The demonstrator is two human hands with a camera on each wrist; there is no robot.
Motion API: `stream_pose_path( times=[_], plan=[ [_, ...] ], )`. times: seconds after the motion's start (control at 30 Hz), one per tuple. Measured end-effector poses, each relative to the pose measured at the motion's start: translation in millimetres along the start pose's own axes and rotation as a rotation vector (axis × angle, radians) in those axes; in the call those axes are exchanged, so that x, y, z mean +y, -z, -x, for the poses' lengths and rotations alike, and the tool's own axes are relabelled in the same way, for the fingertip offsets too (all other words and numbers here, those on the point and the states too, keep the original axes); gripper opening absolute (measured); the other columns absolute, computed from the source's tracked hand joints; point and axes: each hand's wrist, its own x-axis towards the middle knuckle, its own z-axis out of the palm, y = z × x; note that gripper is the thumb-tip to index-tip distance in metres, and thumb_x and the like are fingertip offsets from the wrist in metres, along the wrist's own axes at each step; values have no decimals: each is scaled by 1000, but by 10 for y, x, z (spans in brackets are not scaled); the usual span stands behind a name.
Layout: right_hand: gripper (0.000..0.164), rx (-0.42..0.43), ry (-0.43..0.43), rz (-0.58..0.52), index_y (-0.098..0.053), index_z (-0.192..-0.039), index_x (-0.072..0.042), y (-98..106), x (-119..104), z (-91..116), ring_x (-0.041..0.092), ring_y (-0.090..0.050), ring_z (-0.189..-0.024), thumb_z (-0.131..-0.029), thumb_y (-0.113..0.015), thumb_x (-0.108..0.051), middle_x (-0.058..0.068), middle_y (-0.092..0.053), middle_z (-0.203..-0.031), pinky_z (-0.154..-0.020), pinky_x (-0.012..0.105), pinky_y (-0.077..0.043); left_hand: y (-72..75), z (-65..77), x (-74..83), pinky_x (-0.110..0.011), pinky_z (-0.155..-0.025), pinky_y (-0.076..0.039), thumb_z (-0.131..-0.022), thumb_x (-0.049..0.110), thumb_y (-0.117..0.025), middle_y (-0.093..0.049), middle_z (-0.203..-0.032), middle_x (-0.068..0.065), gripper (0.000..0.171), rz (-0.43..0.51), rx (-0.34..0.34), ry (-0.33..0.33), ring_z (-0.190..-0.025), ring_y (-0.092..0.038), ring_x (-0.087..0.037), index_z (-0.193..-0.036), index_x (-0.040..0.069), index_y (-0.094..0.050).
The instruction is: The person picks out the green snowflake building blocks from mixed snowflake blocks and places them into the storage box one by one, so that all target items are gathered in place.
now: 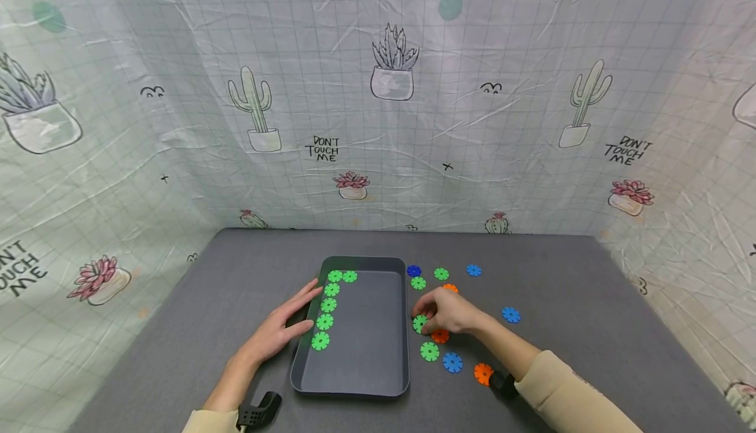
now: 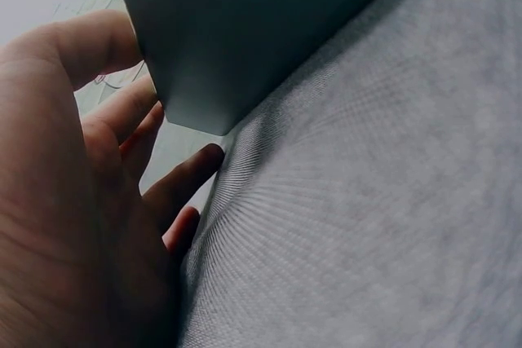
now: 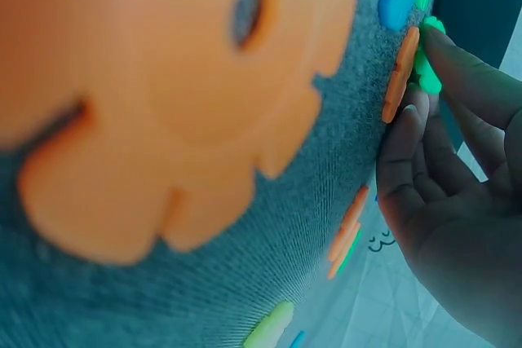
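Observation:
A dark grey tray [image 1: 369, 334] lies on the table, with several green notched discs [image 1: 328, 304] along its left side and top left corner. My left hand [image 1: 274, 328] rests at the tray's left rim with its fingers extended; in the left wrist view, the fingertips meet the tray's outer wall [image 2: 220, 46]. To the right of the tray, my right hand [image 1: 450, 311] pinches a green notched disc [image 1: 420, 324] between thumb and fingers. The right wrist view shows that green disc [image 3: 428, 67] at the fingertips, with an orange disc [image 3: 400, 75] close by.
Loose discs lie right of the tray: several green ones [image 1: 430, 351], blue ones [image 1: 453, 362] and orange ones [image 1: 483, 374], plus a dark blue one [image 1: 414, 271] near the tray's top right corner. A patterned curtain [image 1: 390, 124] hangs behind the grey table [image 1: 561, 354].

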Motion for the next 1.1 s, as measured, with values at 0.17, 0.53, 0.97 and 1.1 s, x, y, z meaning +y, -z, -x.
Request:
stream_pose_path(
  times=[0.17, 0.53, 0.97, 1.1],
  plan=[
    [19, 13, 16, -6, -77, -98, -2, 18, 27, -5, 12, -60, -75, -81, -79, 6, 1, -71, -88, -68, 27, -52, -3, 3, 12, -73, -107, -22, -100, 15, -63, -27, -164, -7, 57, 5, 2, 2, -149, -22, -40, -153, 6, -45],
    [16, 9, -51, -133, -76, -107, -1, 139, 15, 34, 19, -66, -84, -93, -72, -7, 4, -73, -96, -76, 37, -54, -1, 0, 19, -73, -107, -21, -100, 14, -63, -27, -164, -9, 57, 12, 1, -8, -149, -22, -40, -152, 4, -45],
    [22, 100, -133, -297, -72, -113, 3, 295, -93, 9, 41, -68, -90, -96, -68, -11, 9, -74, -95, -84, 51, -54, 4, -4, 10, -72, -107, -22, -100, 15, -62, -27, -164, -8, 57, 9, -2, -14, -149, -23, -39, -153, 5, -44],
    [24, 127, -188, -338, -72, -115, 1, 300, -107, -35, 41, -67, -93, -96, -69, -13, 7, -73, -97, -87, 48, -54, 1, -5, 5, -72, -107, -22, -100, 15, -62, -27, -164, -8, 57, 11, -6, -11, -149, -23, -40, -153, 5, -44]
  ],
)
